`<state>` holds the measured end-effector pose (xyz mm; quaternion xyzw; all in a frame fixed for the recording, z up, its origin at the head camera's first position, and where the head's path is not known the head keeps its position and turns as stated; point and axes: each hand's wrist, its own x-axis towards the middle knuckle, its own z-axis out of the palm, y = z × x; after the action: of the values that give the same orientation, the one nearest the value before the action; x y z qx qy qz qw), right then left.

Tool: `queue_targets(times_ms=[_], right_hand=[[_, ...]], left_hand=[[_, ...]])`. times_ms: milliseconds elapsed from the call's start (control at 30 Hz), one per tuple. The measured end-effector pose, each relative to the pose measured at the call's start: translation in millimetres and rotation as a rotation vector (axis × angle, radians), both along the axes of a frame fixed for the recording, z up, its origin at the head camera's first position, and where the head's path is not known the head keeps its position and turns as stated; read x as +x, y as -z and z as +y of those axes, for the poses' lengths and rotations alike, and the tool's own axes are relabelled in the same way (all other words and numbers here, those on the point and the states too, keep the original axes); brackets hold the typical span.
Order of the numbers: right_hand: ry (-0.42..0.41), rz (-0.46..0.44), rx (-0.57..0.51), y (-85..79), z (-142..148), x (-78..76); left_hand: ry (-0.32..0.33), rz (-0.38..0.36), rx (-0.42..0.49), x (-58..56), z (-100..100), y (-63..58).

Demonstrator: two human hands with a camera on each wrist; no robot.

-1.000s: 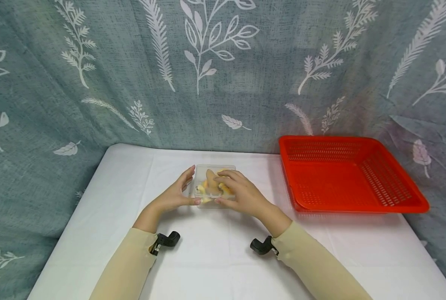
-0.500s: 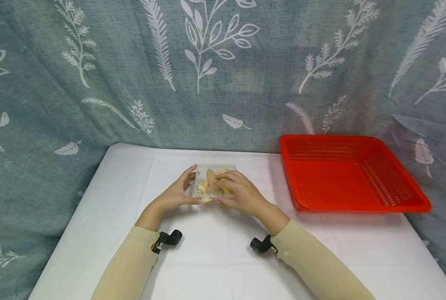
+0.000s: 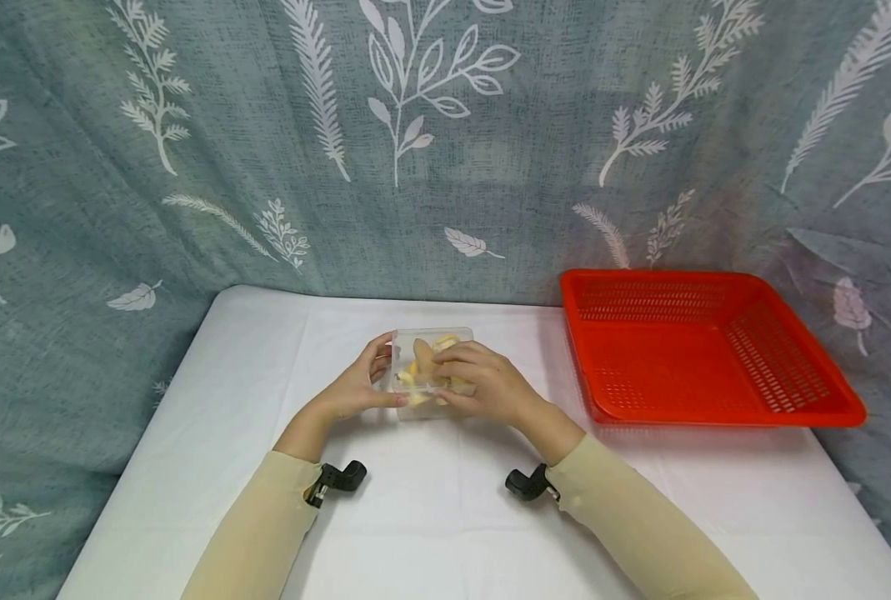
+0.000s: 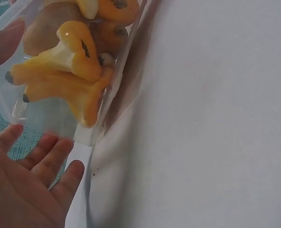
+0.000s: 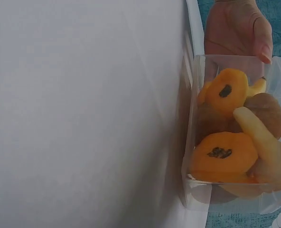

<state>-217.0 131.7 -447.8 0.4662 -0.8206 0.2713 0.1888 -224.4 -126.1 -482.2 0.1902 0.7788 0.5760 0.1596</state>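
Observation:
A clear plastic box (image 3: 453,408) sits on the white-covered table, filled with what look like toy fruits. The left hand (image 3: 358,383) holds its left end, thumb at the near corner and fingers along the far side. The right hand (image 3: 490,383) bends its fingers over the contents at the box's right part, thumb by the near wall; I cannot tell whether it pinches a piece. Yellow bananas (image 4: 76,57) with dark tips lie at the left end. Orange papaya halves (image 5: 226,152) with dark seed patches and a brown oval piece (image 5: 266,114) show through the wall.
A red perforated plastic basket (image 3: 663,367) stands at the table's back right, beyond the right hand. The table (image 3: 415,533) bears a white cloth. A teal curtain (image 3: 430,208) with white leaf prints rises behind it. Black camera mounts (image 3: 343,477) sit at both wrists.
The right fingers have shifted slightly over the contents, and a yellow piece at the far side of the box shows more now. The left hand keeps its place at the box.

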Motion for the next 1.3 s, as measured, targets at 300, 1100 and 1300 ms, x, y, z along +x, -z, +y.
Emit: queue_targets(times_ms=[300, 1100, 1300], right_hand=[[-0.069, 0.130, 0.006, -1.5, -0.3, -2.3], [-0.207, 0.448, -0.005, 0.9, -3.9, -12.0], [-0.193, 0.382, -0.060, -16.2, -7.0, -14.8]], left_hand=[[-0.012, -0.030, 0.018, 0.4, 0.8, 2.5], [0.045, 0.015, 0.021, -6.5, -1.5, 10.0], [0.054, 0.015, -0.009, -7.2, -0.6, 7.1]])
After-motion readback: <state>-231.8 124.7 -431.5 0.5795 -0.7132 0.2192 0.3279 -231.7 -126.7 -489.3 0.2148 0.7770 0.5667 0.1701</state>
